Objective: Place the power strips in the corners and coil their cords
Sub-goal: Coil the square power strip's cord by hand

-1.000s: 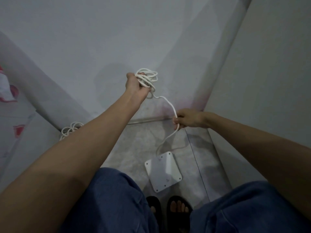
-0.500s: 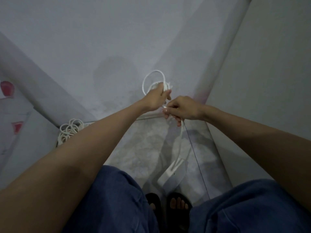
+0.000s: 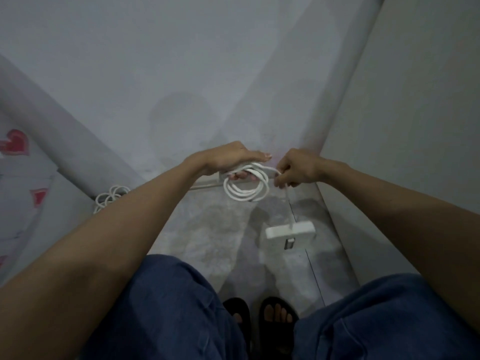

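the person stands facing a corner of pale grey walls, both bare arms stretched forward into the middle of the frame. the left hand (image 3: 228, 159) sits just left of centre, palm down, its fingers curled through a bundle of loops of white round power cord (image 3: 246, 187) that hangs below the hand. the right hand (image 3: 296, 168) is just to the right of it, the two hands close together but not touching, its fingers pinched on the same cord where it leaves the loops. from that pinch a straight run of the cord drops toward the lower right of centre, where the white flat square power strip (image 3: 291, 229) dangles on its edge above the mottled grey concrete floor (image 3: 207, 237), tilted so that its thin side faces up. whether it touches the floor i cannot tell.

at the left edge of the frame, where the wall meets the floor, a second coil of white cord (image 3: 110, 200) lies on the ground, partly hidden behind the left forearm. on the far left, red heart shapes (image 3: 15, 141) show on a pale surface. at the bottom, dark blue trousers (image 3: 168, 307) and black open-toed sandals (image 3: 278, 320) fill the frame.
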Demonstrator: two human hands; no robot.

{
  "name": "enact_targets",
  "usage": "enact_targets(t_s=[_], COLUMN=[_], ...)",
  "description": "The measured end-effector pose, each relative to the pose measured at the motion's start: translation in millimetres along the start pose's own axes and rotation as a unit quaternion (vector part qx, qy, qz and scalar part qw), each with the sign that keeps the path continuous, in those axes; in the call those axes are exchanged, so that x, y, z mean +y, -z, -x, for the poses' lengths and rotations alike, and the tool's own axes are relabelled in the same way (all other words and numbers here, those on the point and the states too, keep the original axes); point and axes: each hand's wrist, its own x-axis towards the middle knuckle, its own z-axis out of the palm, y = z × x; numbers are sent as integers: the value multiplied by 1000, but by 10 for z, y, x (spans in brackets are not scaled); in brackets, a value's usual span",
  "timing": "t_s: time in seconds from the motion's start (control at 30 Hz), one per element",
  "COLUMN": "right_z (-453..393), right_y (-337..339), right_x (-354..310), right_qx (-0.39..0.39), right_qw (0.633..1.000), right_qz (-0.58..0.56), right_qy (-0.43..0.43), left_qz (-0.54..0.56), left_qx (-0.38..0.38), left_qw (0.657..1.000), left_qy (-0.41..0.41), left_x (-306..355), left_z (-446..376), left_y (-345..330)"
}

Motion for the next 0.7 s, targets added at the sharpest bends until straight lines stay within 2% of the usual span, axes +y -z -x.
enact_targets(t_s=[0.1, 0.13, 0.2, 0.27, 0.37, 0.43, 0.47, 0.57, 0.63, 0.67, 0.7], right_z=[21, 30, 44, 41, 19, 16, 17, 0, 11, 26, 38], right_y=[-22, -31, -44, -63, -74, -85, -95, -167, -203, -207, -204], right_x=[32, 58, 144, 222, 231, 161, 117, 10, -33, -52, -65], right_qx=[-22, -28, -25, -11, 17, 21, 16, -18, -42, -51, -55], right_qw=[1000, 1000, 999, 999, 998, 998, 998, 1000, 998, 997, 996], right_qz=[2, -6, -27, -29, -66, -66, -53, -8, 33, 51, 64], right_qy=[9, 8, 3, 9, 7, 9, 11, 18, 22, 23, 24], left_qz=[208, 267, 377, 496, 656, 721, 737, 723, 731, 725, 704], left_qx=[-100, -109, -80, -40, 7, 35, 55, 168, 206, 212, 223], left_qw=[973, 957, 923, 867, 753, 688, 669, 665, 647, 652, 671], left_qy=[33, 34, 10, -16, -58, -79, -83, -81, -70, -66, -62], left_x=[84, 93, 104, 93, 65, 50, 40, 58, 53, 45, 19], left_z=[42, 33, 0, -26, -80, -120, -145, -211, -270, -296, -330], left_y=[7, 34, 124, 233, 349, 376, 379, 345, 287, 253, 223])
